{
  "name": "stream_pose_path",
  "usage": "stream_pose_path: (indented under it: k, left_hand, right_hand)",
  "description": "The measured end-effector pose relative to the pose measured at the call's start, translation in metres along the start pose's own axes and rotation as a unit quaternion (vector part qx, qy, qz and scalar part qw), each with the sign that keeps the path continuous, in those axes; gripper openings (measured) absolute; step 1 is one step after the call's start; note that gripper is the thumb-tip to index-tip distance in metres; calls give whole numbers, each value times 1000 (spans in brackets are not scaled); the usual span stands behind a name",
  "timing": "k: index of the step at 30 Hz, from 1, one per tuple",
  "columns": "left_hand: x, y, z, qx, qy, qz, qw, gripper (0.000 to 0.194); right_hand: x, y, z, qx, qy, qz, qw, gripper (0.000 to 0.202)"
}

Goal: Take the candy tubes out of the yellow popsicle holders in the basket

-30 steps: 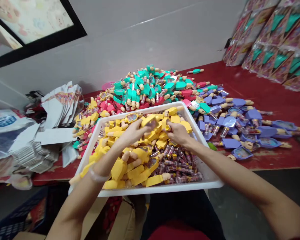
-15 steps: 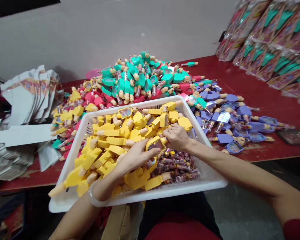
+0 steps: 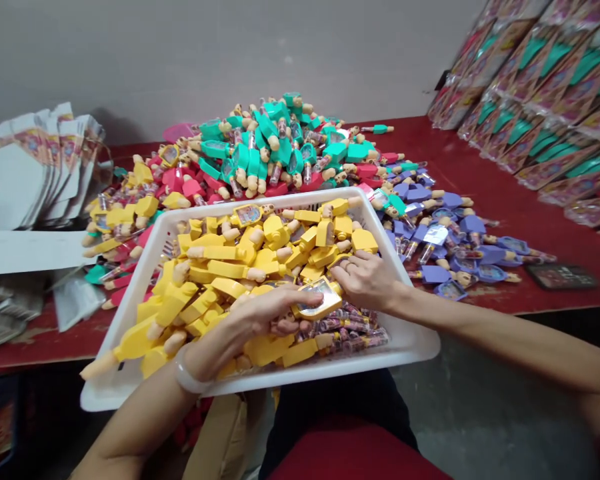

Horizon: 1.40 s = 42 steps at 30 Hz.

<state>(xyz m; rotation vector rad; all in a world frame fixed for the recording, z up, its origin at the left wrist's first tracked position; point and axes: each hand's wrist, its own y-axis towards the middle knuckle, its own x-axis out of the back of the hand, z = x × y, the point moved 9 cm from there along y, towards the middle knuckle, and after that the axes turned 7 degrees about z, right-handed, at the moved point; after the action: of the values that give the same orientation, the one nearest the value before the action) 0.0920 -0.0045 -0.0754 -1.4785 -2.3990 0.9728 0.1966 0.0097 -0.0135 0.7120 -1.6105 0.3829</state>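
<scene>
A yellow toy case [image 3: 325,305] with a clear, shiny window lies in my left hand [image 3: 275,312], the thumb pressed on its window. My right hand [image 3: 367,279] is closed at the narrow neck of that case; its fingers hide whatever joins on there. Both hands are over a white plastic basket [image 3: 240,392]. Under and left of them are many yellow toy pieces [image 3: 223,253] with tan, knobbed handles. Small clear tubes with purplish-pink contents [image 3: 355,327] lie in the basket's right part, below my right hand.
Behind the basket, green toys [image 3: 275,143] are heaped on the red table [image 3: 430,143], with purple toys [image 3: 480,253] to the right. Printed white cards [image 3: 25,173] stand at left. Packed toys [image 3: 545,120] are stacked at right. A dark flat device [image 3: 563,277] lies near the table edge.
The yellow case has turned in my hands, so its window now catches the light. My left fingers have shifted beneath it. The whole view has swung slightly.
</scene>
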Motion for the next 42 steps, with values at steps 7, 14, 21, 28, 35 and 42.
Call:
stream_pose_path:
  k: [7, 14, 21, 28, 35, 42]
  left_hand:
    - [-7, -15, -44, -201, 535, -258, 779, 27]
    - [-1, -9, -40, -179, 435, -175, 865, 32]
    - [-5, -25, -55, -292, 504, -226, 781, 35]
    - [-10, -44, -64, -300, 626, -283, 662, 44]
    - [97, -81, -73, -276, 167, -284, 903, 39]
    - [132, -128, -77, -206, 386, -479, 761, 59]
  right_hand:
    - [-20, -10, -17, -154, 84, 265, 948, 17]
    - [4, -11, -16, -76, 46, 256, 963, 20]
    - [7, -23, -11, -111, 161, 336, 921, 12]
    - [-8, -23, -11, -132, 326, 356, 866, 21]
    - [77, -12, -65, -138, 126, -2, 982, 66]
    - [27, -32, -73, -168, 144, 143, 965, 50]
